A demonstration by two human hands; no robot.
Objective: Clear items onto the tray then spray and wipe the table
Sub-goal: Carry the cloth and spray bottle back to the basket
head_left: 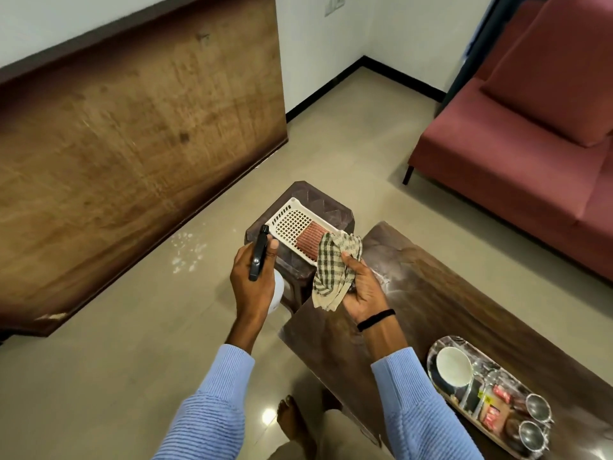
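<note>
The left hand (pixel 253 280) was wrapped around a spray bottle (pixel 260 260), fingers closed on its neck, with the black trigger head pointing away and the white body hanging below the palm. It was held in the air over the floor, just left of a small dark wooden stool (pixel 300 210). The right hand (pixel 361 290) gripped a checked green-and-cream cloth (pixel 333 270), bunched in the fingers and draping down to the left, above the far-left corner of the table (pixel 464 307). A black band sat on the right wrist, and both arms wore light blue ribbed sleeves.

On the stool lay a white plastic lattice basket (pixel 295 224), shallow and rectangular, with a reddish-brown item (pixel 310 242) inside its near end; the cloth overlapped the basket's near-right corner from this view.

The table ran from the middle of the scene to the near right, its dark wood top looking wet and streaked near the right hand. At the near right end rested an oval marble-patterned tray (pixel 441 346) carrying a white bowl (pixel 453 365), two steel cups (pixel 537 408), some small red packets (pixel 499 391) and what seemed to be glassware, too blurred to tell apart.

A red sofa (pixel 530 134) stood to the far right, and a large wooden surface (pixel 132 144) filled the far left. Whitish spatter marked the floor (pixel 187 250) near it.
</note>
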